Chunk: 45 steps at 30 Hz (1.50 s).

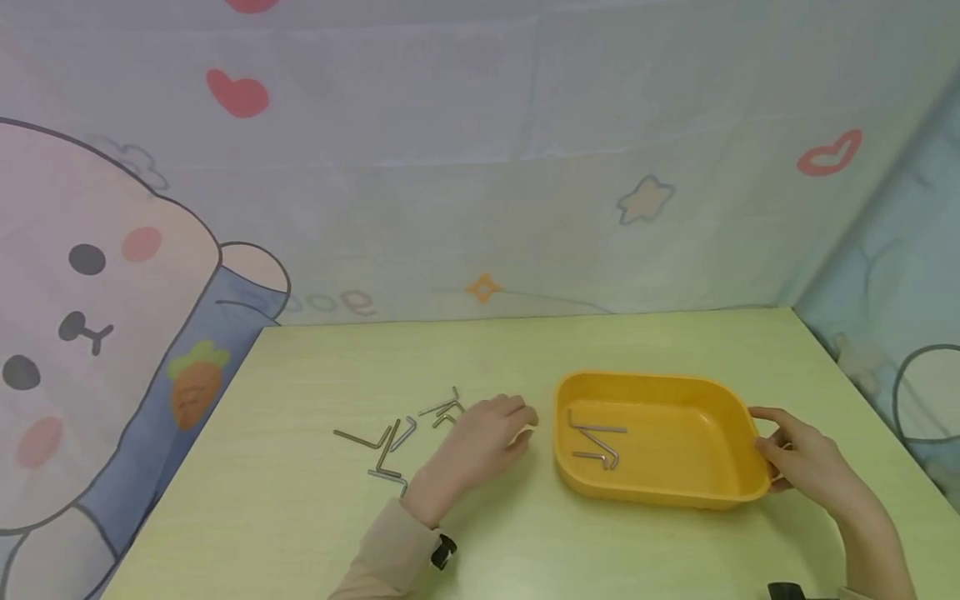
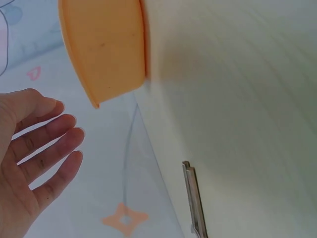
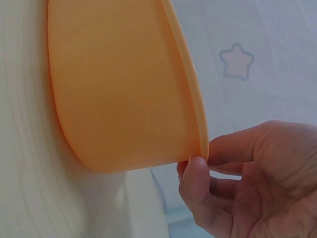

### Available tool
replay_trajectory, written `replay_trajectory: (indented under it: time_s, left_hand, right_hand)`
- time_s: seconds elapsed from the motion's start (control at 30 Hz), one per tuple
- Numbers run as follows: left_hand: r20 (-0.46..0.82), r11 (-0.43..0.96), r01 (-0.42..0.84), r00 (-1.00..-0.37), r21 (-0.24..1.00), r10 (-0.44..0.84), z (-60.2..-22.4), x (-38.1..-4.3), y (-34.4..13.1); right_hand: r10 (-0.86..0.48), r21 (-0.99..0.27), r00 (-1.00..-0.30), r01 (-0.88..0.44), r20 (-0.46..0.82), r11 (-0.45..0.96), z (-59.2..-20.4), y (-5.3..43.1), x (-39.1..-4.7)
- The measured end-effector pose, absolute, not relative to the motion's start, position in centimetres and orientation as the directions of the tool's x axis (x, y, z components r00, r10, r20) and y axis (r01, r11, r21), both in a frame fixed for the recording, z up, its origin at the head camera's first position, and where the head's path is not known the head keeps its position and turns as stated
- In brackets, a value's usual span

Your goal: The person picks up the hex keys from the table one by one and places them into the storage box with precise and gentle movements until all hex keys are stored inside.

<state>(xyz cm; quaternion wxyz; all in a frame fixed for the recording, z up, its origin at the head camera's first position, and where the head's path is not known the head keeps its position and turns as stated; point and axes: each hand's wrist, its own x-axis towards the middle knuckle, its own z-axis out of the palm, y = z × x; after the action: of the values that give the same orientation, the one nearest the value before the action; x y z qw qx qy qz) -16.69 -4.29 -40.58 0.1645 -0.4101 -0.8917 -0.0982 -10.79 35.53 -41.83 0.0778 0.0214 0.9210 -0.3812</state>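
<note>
A yellow tray (image 1: 675, 496) sits on the table with three L-shaped hex keys (image 1: 600, 430) lying at its left end. At its right end my right hand (image 1: 808, 458) pinches the rim between thumb and fingers, seen close in the right wrist view on the tray wall (image 3: 124, 89). My left hand (image 1: 487, 437) hovers left of the tray, its fingers loosely bent and nothing between them. The left wrist view shows that hand (image 2: 37, 148) apart from the tray (image 2: 106, 54). Left of it, several hex keys (image 1: 387, 450) are scattered on the table, some partly hidden behind the hand.
The pale green table (image 1: 262, 517) ends at a printed cloth backdrop (image 1: 465, 208) with hearts and a star. Another cloth (image 1: 911, 308) hangs along the right side. A large bear figure (image 1: 75, 333) is printed at the left.
</note>
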Motion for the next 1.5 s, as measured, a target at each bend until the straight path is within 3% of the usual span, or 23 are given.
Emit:
replay_trajectory:
  time_s: [0.6,0.93,1.33,1.5]
  left_hand:
    - [0.347,0.637,0.770,-0.592,-0.022,0.727,-42.7,-17.9,-6.5]
    - [0.281,0.659,0.752,-0.627,-0.027,0.727,-43.0,-18.8,-7.9]
    - [0.162,0.649,0.761,-0.638,-0.012,0.752,-43.5,-19.9,-9.4]
    - [0.156,0.637,0.768,-0.624,-0.060,0.766,-43.8,-20.3,-9.9]
  right_hand:
    - [-0.023,-0.702,-0.987,0.095,-0.157,0.706,-41.9,35.6,-10.7]
    - [-0.021,-0.701,-0.987,0.100,-0.162,0.706,-41.8,35.5,-10.8]
    - [-0.027,-0.702,-0.988,0.088,-0.152,0.706,-41.9,35.6,-10.7]
    - [-0.026,-0.699,-0.988,0.089,-0.153,0.709,-41.9,35.5,-10.7]
